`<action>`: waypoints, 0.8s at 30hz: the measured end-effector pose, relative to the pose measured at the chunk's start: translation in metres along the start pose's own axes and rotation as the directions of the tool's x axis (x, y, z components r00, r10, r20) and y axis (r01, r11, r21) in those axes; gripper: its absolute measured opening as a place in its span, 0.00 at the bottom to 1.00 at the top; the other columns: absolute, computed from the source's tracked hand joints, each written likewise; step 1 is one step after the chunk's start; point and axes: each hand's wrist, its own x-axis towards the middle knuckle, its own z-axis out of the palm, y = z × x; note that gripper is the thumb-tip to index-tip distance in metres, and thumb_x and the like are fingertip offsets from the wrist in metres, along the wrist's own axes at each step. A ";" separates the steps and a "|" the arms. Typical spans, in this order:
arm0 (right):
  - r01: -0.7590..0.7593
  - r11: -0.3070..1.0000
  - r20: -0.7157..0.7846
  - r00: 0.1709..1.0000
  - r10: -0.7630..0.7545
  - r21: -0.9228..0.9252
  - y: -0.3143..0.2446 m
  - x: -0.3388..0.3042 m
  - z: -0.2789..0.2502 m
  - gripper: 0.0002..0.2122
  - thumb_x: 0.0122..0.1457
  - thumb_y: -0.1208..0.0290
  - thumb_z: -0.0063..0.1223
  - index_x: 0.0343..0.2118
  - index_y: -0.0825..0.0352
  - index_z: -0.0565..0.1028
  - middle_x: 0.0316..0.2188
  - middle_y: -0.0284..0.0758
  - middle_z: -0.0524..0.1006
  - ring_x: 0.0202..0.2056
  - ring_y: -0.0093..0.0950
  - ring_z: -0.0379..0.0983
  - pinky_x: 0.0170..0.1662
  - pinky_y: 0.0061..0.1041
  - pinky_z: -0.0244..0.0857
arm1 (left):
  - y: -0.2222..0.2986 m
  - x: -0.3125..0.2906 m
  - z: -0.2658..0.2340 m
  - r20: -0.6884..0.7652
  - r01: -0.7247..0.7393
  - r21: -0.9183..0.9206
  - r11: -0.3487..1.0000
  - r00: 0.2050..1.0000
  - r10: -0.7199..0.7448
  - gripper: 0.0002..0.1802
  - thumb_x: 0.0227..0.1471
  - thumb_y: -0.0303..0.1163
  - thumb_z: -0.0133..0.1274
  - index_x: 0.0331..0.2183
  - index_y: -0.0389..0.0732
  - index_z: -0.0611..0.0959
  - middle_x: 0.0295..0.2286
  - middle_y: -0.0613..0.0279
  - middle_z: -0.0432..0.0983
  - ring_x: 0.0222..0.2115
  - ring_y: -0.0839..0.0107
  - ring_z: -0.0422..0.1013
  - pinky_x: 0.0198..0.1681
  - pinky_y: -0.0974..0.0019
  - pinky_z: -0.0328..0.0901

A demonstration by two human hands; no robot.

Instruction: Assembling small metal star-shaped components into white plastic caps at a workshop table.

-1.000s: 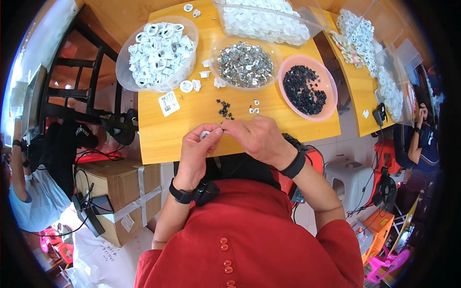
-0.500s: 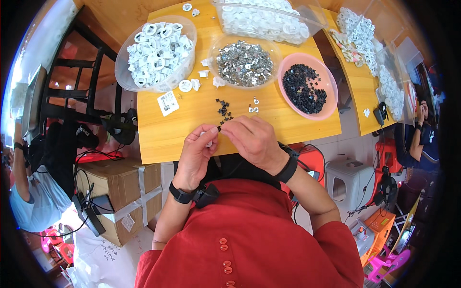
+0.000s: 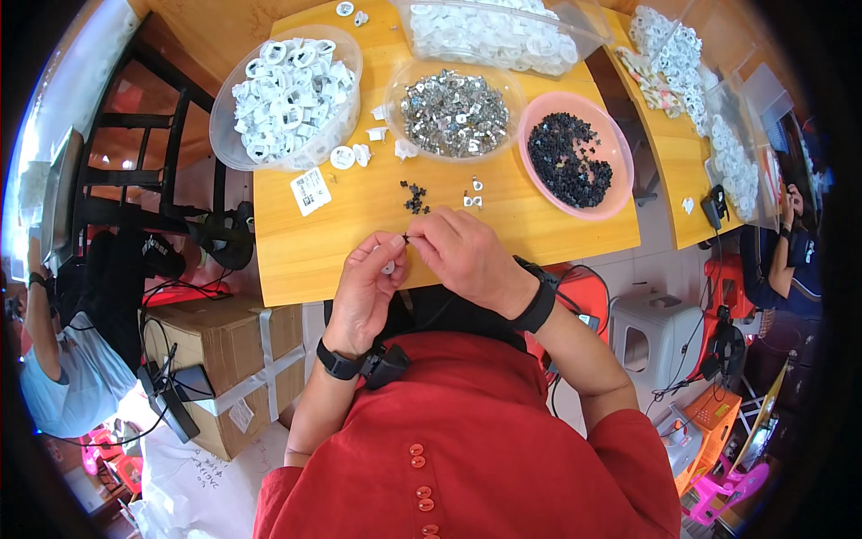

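My left hand (image 3: 364,286) holds a small white round plastic part (image 3: 388,267) at the near edge of the wooden table (image 3: 314,242). My right hand (image 3: 462,254) pinches a tiny black piece (image 3: 406,239) against that part, fingertips touching the left thumb. On the table just beyond the hands lie a little heap of black pieces (image 3: 414,197) and two small metal clips (image 3: 472,195).
Behind stand a clear bowl of white round parts (image 3: 285,90), a clear bowl of metal clips (image 3: 453,111), a pink bowl of black pieces (image 3: 572,162) and a clear tub of white parts (image 3: 492,31). A paper label (image 3: 311,190) lies left. Cardboard boxes (image 3: 235,359) sit below; other people are at both sides.
The white part has turned in my left hand and sunk lower between its fingers. My right fingers have brought a tiny black piece against it. The view has tipped slightly.
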 end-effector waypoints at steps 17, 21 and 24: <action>-0.163 0.946 0.094 0.985 0.142 0.279 0.005 -0.008 -0.003 0.06 0.55 0.81 0.49 0.35 0.67 0.67 0.28 0.40 0.68 0.29 0.41 0.69 0.31 0.32 0.63 | 0.002 -0.002 0.004 0.010 0.015 0.158 0.987 1.000 -0.017 0.07 0.55 0.34 0.52 0.29 0.42 0.78 0.22 0.72 0.69 0.23 0.83 0.61 0.28 0.78 0.55; -0.192 0.931 0.113 0.980 0.164 0.310 0.004 -0.008 -0.005 0.06 0.55 0.80 0.49 0.35 0.67 0.67 0.29 0.40 0.68 0.30 0.40 0.69 0.31 0.32 0.63 | 0.002 -0.003 0.004 0.020 0.045 0.085 0.995 0.999 -0.047 0.06 0.55 0.34 0.52 0.30 0.42 0.78 0.22 0.72 0.69 0.24 0.82 0.62 0.28 0.78 0.56; -0.236 0.906 0.130 0.971 0.202 0.351 0.004 -0.009 -0.005 0.05 0.57 0.78 0.49 0.35 0.67 0.67 0.30 0.40 0.69 0.31 0.40 0.70 0.32 0.33 0.64 | 0.000 -0.003 0.001 0.054 0.041 0.071 0.997 0.998 -0.045 0.07 0.55 0.33 0.51 0.32 0.41 0.78 0.23 0.71 0.70 0.24 0.82 0.62 0.29 0.78 0.56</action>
